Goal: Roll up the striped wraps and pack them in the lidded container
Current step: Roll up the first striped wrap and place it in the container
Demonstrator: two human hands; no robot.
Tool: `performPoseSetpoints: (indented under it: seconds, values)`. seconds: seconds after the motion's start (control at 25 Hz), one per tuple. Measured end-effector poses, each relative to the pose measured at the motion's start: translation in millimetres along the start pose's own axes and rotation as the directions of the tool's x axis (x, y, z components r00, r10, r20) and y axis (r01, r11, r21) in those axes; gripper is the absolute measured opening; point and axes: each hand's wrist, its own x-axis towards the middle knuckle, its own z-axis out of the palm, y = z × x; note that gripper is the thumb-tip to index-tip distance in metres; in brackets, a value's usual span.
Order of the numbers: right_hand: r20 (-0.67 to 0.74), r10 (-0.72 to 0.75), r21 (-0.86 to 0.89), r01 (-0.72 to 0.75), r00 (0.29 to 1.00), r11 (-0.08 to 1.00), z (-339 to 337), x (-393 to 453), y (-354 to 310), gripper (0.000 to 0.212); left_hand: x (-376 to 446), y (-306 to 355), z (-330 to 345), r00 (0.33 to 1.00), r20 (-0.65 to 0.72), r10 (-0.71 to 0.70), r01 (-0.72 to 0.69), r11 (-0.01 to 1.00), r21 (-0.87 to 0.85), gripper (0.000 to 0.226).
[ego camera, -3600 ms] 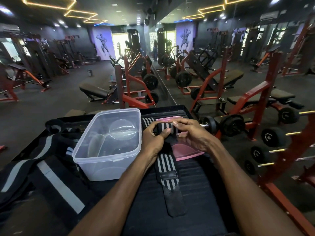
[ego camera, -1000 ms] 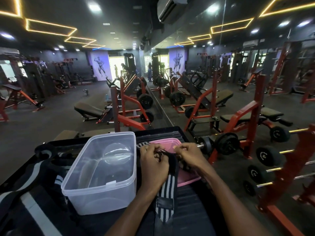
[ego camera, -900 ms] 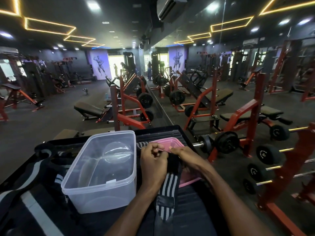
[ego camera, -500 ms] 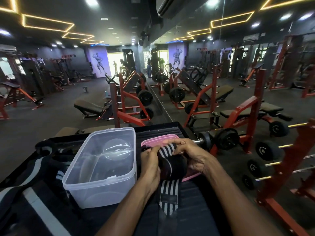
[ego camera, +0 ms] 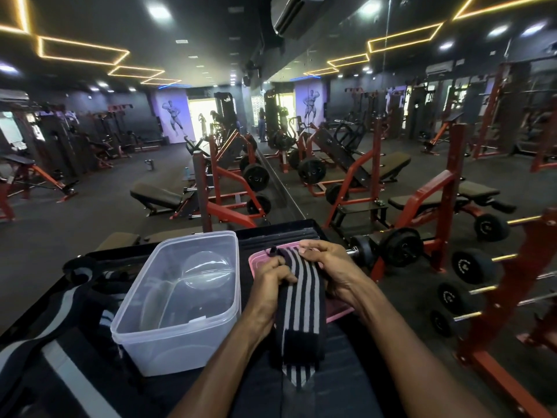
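Both hands hold one striped wrap (ego camera: 303, 300) over the dark table (ego camera: 340, 384), just right of the clear container (ego camera: 180, 300). The left hand (ego camera: 271, 294) grips the wrap's left edge, fingers curled round the cloth and knuckles up. The right hand (ego camera: 328, 267) grips the right edge and far end, its fingers (ego camera: 310, 247) bent over the top of the band near a small black loop (ego camera: 272, 251) that sticks up at the far left corner. The wrap lies lengthwise from far to near between the two hands, black with pale grey stripes, and a plain black patch (ego camera: 301, 346) crosses it near the wrists. Its near end hangs down past the patch to a striped tip (ego camera: 298, 377) that lies on the table.

Under the hands lies a pink lid (ego camera: 256, 262), flat on the table, its far left corner showing left of the left hand and its near right edge showing below the right wrist. The container stands open on the table, just left of the left forearm; whether anything lies inside cannot be told through its cloudy walls. Left of it, more black and grey bands (ego camera: 60, 333) lie in a loose heap on the table.

Beyond the table stand red benches (ego camera: 434, 194) and weight plates (ego camera: 401, 247) on a dark floor, with a mirror wall (ego camera: 391, 116) on the right.
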Motion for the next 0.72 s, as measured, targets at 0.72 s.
performPoseSetpoints:
  seconds: [0.72]
  values:
    - [-0.078,-0.283,-0.204,0.262,0.956,0.943,4.2,-4.5,1.5,0.007,3.4,-1.1,-2.2,0.886,-0.382,0.263,-0.073,0.893,0.444,0.019]
